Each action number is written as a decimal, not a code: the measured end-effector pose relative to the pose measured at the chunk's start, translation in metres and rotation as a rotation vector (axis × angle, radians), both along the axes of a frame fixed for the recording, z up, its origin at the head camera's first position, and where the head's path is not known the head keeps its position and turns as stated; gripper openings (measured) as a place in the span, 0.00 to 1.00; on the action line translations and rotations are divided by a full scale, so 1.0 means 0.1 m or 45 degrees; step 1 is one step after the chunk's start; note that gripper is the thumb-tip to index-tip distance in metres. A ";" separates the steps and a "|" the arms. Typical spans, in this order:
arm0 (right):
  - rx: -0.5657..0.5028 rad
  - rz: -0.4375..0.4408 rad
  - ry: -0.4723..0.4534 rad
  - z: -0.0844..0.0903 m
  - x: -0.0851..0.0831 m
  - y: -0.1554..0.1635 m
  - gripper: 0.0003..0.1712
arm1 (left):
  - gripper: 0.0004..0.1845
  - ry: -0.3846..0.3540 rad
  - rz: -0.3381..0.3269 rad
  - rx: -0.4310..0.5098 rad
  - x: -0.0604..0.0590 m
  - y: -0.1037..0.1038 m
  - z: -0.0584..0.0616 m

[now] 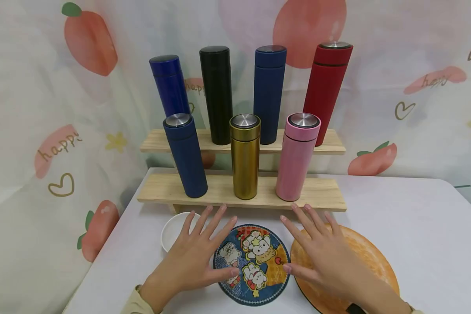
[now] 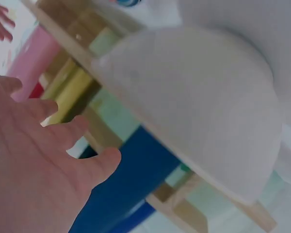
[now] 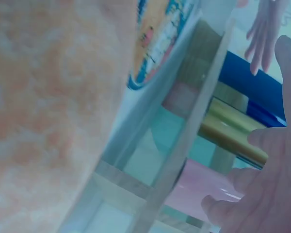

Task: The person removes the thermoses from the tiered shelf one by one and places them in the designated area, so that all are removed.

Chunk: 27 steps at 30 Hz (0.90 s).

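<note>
My left hand [image 1: 198,257] lies flat with fingers spread on the white table, its fingertips over a small white dish [image 1: 172,233] and its thumb on a round blue cartoon mat [image 1: 253,261]. My right hand [image 1: 322,255] lies flat and spread on an orange round mat [image 1: 361,257], thumb at the blue mat's edge. Just beyond the fingers stands a two-step wooden shelf [image 1: 223,192]. Its lower step carries a navy flask [image 1: 185,155], a gold flask [image 1: 245,155] and a pink flask [image 1: 297,156]. In the left wrist view the left hand [image 2: 34,170] is spread beside the white dish [image 2: 199,102].
The upper step [image 1: 157,141] holds blue [image 1: 169,85], black [image 1: 216,93], dark blue [image 1: 269,93] and red [image 1: 326,89] flasks. A peach-print curtain [image 1: 43,131] hangs behind and to the left. The white table [image 1: 424,235] stretches to the right of the mats.
</note>
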State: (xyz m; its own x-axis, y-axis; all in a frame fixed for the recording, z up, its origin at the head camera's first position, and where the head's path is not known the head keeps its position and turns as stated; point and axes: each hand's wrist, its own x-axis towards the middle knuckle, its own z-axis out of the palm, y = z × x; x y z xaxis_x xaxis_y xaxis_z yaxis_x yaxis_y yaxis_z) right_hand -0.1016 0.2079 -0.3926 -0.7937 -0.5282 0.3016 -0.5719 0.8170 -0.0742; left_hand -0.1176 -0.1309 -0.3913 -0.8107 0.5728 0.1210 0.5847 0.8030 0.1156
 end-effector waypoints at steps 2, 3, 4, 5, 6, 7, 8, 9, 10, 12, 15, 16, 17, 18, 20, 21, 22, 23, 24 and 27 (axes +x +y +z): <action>-0.011 -0.009 -0.015 0.05 -0.01 0.00 0.54 | 0.57 0.035 0.021 0.036 0.00 -0.05 0.04; -0.011 -0.013 -0.019 0.07 -0.02 0.00 0.54 | 0.57 0.053 0.031 0.054 -0.01 -0.07 0.06; -0.008 -0.018 -0.024 0.09 -0.02 0.00 0.54 | 0.57 0.067 0.043 0.071 -0.01 -0.10 0.08; -0.002 -0.021 -0.023 0.11 -0.02 0.00 0.54 | 0.57 0.087 0.053 0.086 -0.02 -0.13 0.11; -0.001 -0.022 -0.024 0.13 -0.02 0.00 0.54 | 0.58 0.096 0.064 0.106 -0.02 -0.16 0.13; 0.001 -0.024 -0.022 0.14 -0.02 0.00 0.54 | 0.58 0.115 0.077 0.122 -0.03 -0.19 0.16; -0.003 -0.028 -0.023 0.15 -0.02 0.00 0.54 | 0.58 0.129 0.089 0.138 -0.04 -0.23 0.18; -0.006 -0.031 -0.021 0.16 -0.02 0.01 0.54 | 0.58 0.140 0.104 0.152 -0.05 -0.26 0.21; -0.012 -0.033 -0.020 0.17 -0.02 0.01 0.54 | 0.58 0.151 0.113 0.171 -0.06 -0.30 0.25; -0.020 -0.036 -0.019 0.16 -0.02 0.02 0.55 | 0.59 0.173 0.134 0.203 -0.08 -0.38 0.32; -0.022 -0.040 -0.017 0.15 -0.03 0.04 0.56 | 0.60 0.198 0.167 0.241 -0.11 -0.50 0.42; -0.024 -0.041 -0.018 0.15 -0.03 0.04 0.56 | 0.60 0.211 0.178 0.251 -0.13 -0.54 0.45; -0.024 -0.042 -0.018 0.15 -0.02 0.05 0.56 | 0.61 0.228 0.190 0.259 -0.14 -0.58 0.47; -0.024 -0.043 -0.017 0.15 -0.02 0.05 0.56 | 0.60 0.245 0.200 0.272 -0.16 -0.62 0.50; -0.025 -0.047 -0.021 0.15 -0.02 0.05 0.56 | 0.60 0.272 0.214 0.304 -0.19 -0.69 0.54; -0.026 -0.050 -0.025 0.16 -0.02 0.05 0.56 | 0.60 0.278 0.224 0.321 -0.21 -0.73 0.56; -0.028 -0.049 -0.027 0.16 -0.02 0.05 0.56 | 0.60 0.282 0.233 0.337 -0.23 -0.77 0.58; -0.030 -0.047 -0.025 0.16 -0.02 0.05 0.56 | 0.60 0.284 0.244 0.353 -0.25 -0.81 0.60; -0.032 -0.045 -0.029 0.16 -0.02 0.05 0.56 | 0.60 0.287 0.252 0.369 -0.27 -0.84 0.61; -0.049 -0.038 -0.025 0.18 -0.02 0.06 0.56 | 0.60 0.275 0.288 0.408 -0.37 -0.96 0.63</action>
State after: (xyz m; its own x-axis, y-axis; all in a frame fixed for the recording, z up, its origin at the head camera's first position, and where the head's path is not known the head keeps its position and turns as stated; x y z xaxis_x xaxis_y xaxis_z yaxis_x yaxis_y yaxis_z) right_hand -0.1035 0.2136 -0.3749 -0.8149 -0.4925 0.3055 -0.5454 0.8300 -0.1166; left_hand -0.1543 -0.2265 -0.3281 -0.8479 0.2899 0.4439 0.4364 0.8571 0.2737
